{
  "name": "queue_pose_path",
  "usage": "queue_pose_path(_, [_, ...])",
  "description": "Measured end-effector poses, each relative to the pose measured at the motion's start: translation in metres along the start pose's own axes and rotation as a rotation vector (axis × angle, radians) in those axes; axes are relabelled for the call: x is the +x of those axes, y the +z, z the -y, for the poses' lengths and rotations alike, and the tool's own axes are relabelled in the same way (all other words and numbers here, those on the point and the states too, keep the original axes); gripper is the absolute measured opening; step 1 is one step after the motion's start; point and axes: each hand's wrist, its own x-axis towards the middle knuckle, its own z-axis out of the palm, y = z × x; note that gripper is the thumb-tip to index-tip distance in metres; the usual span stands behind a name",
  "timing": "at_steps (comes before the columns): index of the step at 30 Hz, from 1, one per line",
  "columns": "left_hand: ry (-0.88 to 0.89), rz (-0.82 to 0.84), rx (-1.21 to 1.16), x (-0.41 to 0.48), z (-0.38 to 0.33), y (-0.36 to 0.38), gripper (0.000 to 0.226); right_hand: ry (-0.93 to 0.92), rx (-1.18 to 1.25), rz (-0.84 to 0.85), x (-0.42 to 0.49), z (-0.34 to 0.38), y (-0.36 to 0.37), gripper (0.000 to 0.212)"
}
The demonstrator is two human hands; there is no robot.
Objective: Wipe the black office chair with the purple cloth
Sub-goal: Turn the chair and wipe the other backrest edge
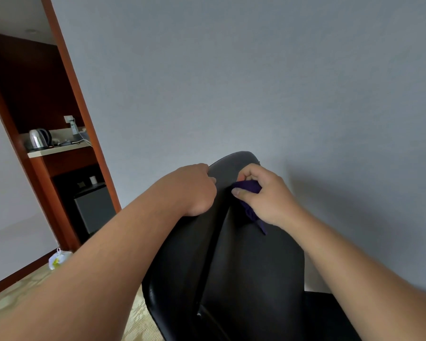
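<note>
On chair point(244, 267), right hand point(263, 195) grips cloth point(247, 187)

Both bare arms point(108, 267) reach forward, side by side. The left hand point(194, 190) hooks its curled fingers point(207, 172) over the chair point(244, 267) edge, knuckles up. Just beside it, the right hand point(266, 195) bunches the cloth point(247, 187) between fingers and thumb, against the chair back.

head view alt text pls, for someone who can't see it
A person's right hand presses a bunched purple cloth against the top of a black office chair backrest, while the left hand grips the backrest's edge beside it. Behind is a grey wall, with a kettle on a wooden alcove shelf at far left.
</note>
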Motion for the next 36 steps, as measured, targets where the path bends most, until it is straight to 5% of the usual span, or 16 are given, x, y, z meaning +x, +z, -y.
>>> queue_pose_path(25, [0.017,-0.013,0.058,0.015,0.009,0.004,0.038,0.366,-0.154,-0.334,0.137,-0.129,-0.004,0.012])
queue_pose_path(36, [0.008,-0.008,0.042,0.016,0.007,0.002,0.036,0.255,-0.01,-0.225,0.096,-0.094,-0.007,0.01])
